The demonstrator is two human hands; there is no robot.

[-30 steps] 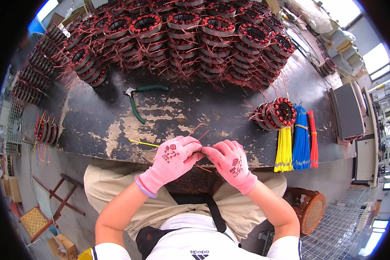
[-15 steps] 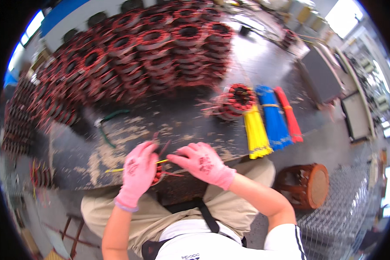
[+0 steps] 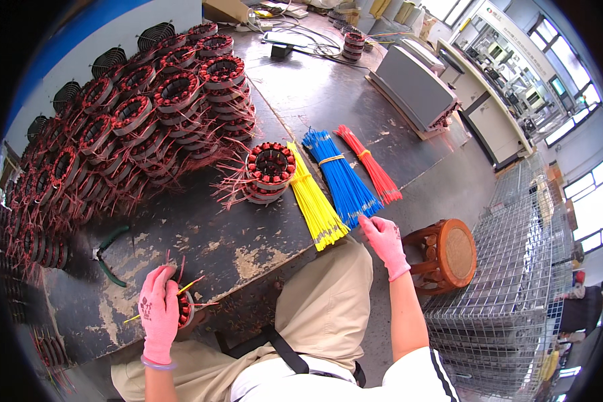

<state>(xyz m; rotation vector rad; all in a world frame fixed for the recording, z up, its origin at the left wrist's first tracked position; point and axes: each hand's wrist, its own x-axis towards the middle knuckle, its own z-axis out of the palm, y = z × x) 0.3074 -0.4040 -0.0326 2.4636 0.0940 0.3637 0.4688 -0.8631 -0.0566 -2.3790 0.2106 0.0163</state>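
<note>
The left hand (image 3: 159,313), in a pink knit glove, has its fingers clamped around a small wound stator (image 3: 184,309) at the near edge of the counter (image 3: 248,249), well short of the blue sleeving bundle (image 3: 340,179). A yellow sleeve (image 3: 189,287) pokes out of the stator's thin reddish copper leads. The right hand (image 3: 384,240) reaches the near tips of the blue bundle, fingers drawn together at the strands; whether one is pinched cannot be told.

The stator overhangs the counter edge, so a loosened grip could drop it into the lap. Pulling one strand could drag neighbours out, since only one thin band ties the slick, straight tubes. Just beside lie a yellow bundle (image 3: 313,201) and a red bundle (image 3: 370,163). The counter is dark, its paint worn and chipped.
</note>
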